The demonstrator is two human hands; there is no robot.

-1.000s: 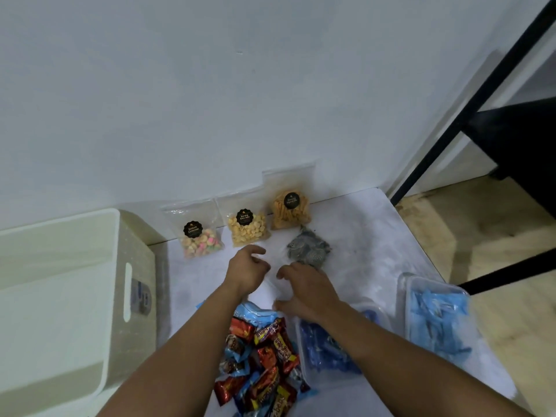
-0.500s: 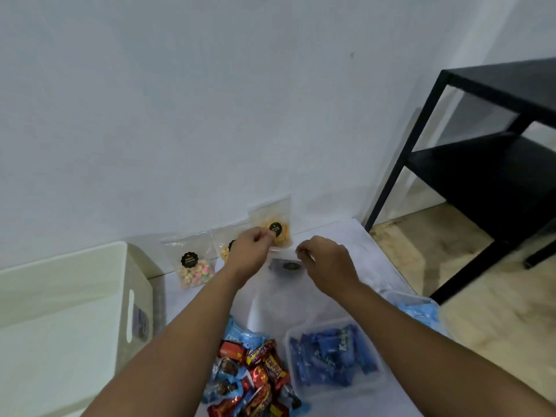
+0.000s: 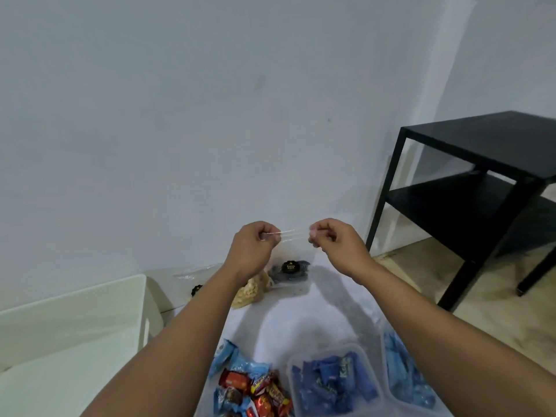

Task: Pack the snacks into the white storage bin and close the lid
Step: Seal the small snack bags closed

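Holding a clear bag [image 3: 288, 260] up by its top edge, your left hand [image 3: 251, 249] and right hand [image 3: 337, 245] pinch a corner each. The bin [image 3: 75, 320] sits at your left; every other snack visible is still outside, so packing has barely begun.

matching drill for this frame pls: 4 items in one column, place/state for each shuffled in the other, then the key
Items
1. clear zip bag with dark snacks
2. white storage bin
3. loose candy pile
4. black side table

Places/states
A. on the bare floor at far right, by the wall
B. held up by its top edge, pinched by left hand and right hand
C. on the white mat at bottom centre, between the forearms
D. at the left edge of the view

Pairs: 1-B, 2-D, 3-C, 4-A
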